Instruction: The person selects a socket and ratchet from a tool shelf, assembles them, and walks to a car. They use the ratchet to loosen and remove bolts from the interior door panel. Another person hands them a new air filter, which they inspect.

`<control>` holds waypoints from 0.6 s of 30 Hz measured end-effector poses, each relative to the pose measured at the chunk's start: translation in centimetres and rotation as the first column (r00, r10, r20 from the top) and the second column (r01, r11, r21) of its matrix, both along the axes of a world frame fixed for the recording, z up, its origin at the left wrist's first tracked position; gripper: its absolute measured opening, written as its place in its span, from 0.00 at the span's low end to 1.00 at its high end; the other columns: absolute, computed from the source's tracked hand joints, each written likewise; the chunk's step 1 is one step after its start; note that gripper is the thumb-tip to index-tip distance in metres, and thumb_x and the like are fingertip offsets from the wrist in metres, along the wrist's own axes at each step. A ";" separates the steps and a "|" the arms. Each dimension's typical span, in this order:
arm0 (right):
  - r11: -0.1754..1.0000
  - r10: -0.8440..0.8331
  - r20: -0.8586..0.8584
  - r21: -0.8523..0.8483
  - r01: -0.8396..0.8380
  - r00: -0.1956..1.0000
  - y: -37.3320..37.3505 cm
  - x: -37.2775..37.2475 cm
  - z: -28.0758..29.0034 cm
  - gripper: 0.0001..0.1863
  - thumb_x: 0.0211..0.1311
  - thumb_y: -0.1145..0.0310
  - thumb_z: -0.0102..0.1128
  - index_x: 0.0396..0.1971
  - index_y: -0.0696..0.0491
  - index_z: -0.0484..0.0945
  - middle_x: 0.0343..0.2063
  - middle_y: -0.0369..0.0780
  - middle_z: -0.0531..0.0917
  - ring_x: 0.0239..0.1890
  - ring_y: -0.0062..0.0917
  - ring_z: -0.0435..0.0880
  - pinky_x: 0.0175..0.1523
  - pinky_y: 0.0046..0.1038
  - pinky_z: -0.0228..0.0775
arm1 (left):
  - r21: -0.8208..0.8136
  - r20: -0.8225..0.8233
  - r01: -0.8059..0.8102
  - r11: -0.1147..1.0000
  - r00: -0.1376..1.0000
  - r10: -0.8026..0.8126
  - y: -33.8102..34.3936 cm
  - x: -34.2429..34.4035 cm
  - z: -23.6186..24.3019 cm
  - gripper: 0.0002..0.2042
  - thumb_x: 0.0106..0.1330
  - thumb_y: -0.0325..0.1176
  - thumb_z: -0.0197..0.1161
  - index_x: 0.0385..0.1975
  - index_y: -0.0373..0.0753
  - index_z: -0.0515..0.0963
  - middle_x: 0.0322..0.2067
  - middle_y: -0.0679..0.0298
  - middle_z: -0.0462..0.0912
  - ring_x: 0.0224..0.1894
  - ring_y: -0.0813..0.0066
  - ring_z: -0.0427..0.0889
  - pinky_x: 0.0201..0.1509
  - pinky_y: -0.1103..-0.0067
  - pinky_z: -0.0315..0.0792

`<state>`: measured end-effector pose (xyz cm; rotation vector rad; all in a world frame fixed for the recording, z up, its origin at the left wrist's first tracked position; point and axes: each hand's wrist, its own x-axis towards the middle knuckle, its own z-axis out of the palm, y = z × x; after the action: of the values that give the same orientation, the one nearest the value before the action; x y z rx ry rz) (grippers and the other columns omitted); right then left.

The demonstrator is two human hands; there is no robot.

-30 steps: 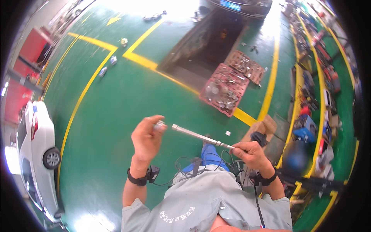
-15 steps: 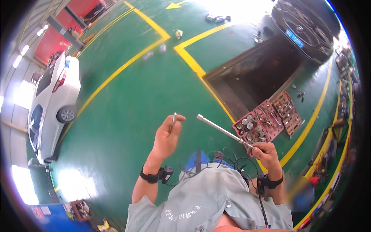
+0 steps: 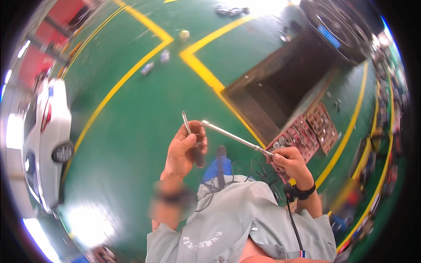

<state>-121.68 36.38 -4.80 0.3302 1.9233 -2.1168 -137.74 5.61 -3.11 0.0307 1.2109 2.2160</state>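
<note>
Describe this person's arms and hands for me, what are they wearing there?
The left hand and right hand look ungloved; the sleeves are short, pale grey-green. A black strap with a small black device circles the right wrist, a black cable running from it. Something dark at the left wrist is too blurred to identify.

Glossy green floor with angled yellow painted lines. Left: white car, its dark-tyred wheel visible. Upper right: dark-bodied car with blue rectangular plate, beside a dark, sunken rectangular pit. Upper centre: two small, blurred, pale bluish objects, lying between the yellow lines.
</note>
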 end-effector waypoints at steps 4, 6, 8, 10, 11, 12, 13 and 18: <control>0.999 -0.047 -0.001 0.013 0.047 0.999 -0.5 -1.6 0.5 0.18 0.75 0.60 0.56 0.39 0.61 0.85 0.18 0.28 0.70 0.22 0.10 0.66 0.27 0.19 0.56 | -0.070 -0.038 0.123 0.990 0.991 -0.126 4.6 -5.6 -0.4 0.11 0.76 0.34 0.56 0.49 0.34 0.74 0.39 0.60 0.75 0.28 0.73 0.77 0.29 0.79 0.72; 0.979 -0.140 0.001 0.147 0.139 0.990 -0.7 -0.2 0.3 0.15 0.73 0.60 0.57 0.40 0.57 0.85 0.19 0.35 0.76 0.23 0.19 0.74 0.30 0.25 0.66 | -0.086 -0.079 0.233 0.969 0.968 -0.240 7.4 -7.6 -1.1 0.08 0.76 0.33 0.56 0.45 0.34 0.74 0.38 0.60 0.76 0.28 0.74 0.77 0.27 0.81 0.71; 0.892 -0.267 -0.070 0.360 0.274 0.961 -2.1 1.7 0.3 0.14 0.72 0.60 0.57 0.40 0.55 0.84 0.21 0.39 0.80 0.25 0.28 0.79 0.33 0.30 0.71 | -0.085 -0.085 0.381 0.921 0.918 -0.388 10.3 -8.0 -1.3 0.07 0.76 0.32 0.56 0.40 0.34 0.76 0.37 0.62 0.76 0.28 0.73 0.78 0.27 0.81 0.71; 0.808 -0.370 -0.057 0.473 0.351 0.927 -3.5 4.0 0.6 0.13 0.72 0.60 0.54 0.40 0.53 0.82 0.28 0.46 0.84 0.32 0.44 0.83 0.38 0.38 0.74 | -0.073 -0.096 0.544 0.836 0.831 -0.548 14.3 -7.1 -1.5 0.07 0.76 0.31 0.57 0.37 0.34 0.76 0.37 0.63 0.76 0.27 0.73 0.78 0.26 0.82 0.70; 0.762 -0.452 -0.084 0.482 0.433 0.888 -4.5 5.3 0.9 0.13 0.72 0.60 0.54 0.40 0.53 0.82 0.28 0.46 0.84 0.32 0.44 0.83 0.38 0.38 0.75 | -0.083 -0.097 0.618 0.781 0.775 -0.624 15.8 -5.9 -1.6 0.07 0.76 0.31 0.57 0.37 0.34 0.76 0.37 0.62 0.76 0.26 0.73 0.77 0.26 0.82 0.70; 0.713 -0.519 -0.114 0.490 0.502 0.847 -5.2 6.7 1.0 0.13 0.72 0.59 0.55 0.40 0.53 0.82 0.28 0.46 0.85 0.32 0.44 0.84 0.38 0.38 0.75 | -0.095 -0.103 0.678 0.729 0.721 -0.685 17.2 -4.5 -1.7 0.07 0.76 0.31 0.57 0.37 0.34 0.76 0.37 0.62 0.76 0.26 0.73 0.77 0.26 0.82 0.70; 0.658 -0.588 -0.108 0.513 0.552 0.802 -6.3 8.5 1.1 0.13 0.72 0.59 0.55 0.41 0.52 0.82 0.28 0.46 0.85 0.32 0.43 0.84 0.38 0.38 0.75 | -0.107 -0.099 0.742 0.662 0.655 -0.749 18.1 -2.8 -1.7 0.07 0.75 0.31 0.59 0.37 0.34 0.76 0.36 0.62 0.75 0.25 0.74 0.77 0.25 0.82 0.69; 0.362 -0.861 -0.159 0.475 0.802 0.482 -12.6 18.4 0.2 0.15 0.72 0.55 0.56 0.45 0.50 0.82 0.28 0.45 0.85 0.32 0.42 0.85 0.39 0.38 0.76 | -0.191 -0.196 0.912 0.363 0.327 -0.925 21.2 7.4 -1.1 0.08 0.74 0.32 0.60 0.36 0.34 0.76 0.33 0.62 0.76 0.24 0.76 0.76 0.25 0.83 0.69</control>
<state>-103.25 23.81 -4.57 1.8994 2.5025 -1.8541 -130.29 26.84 -4.18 0.8472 0.9649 1.1277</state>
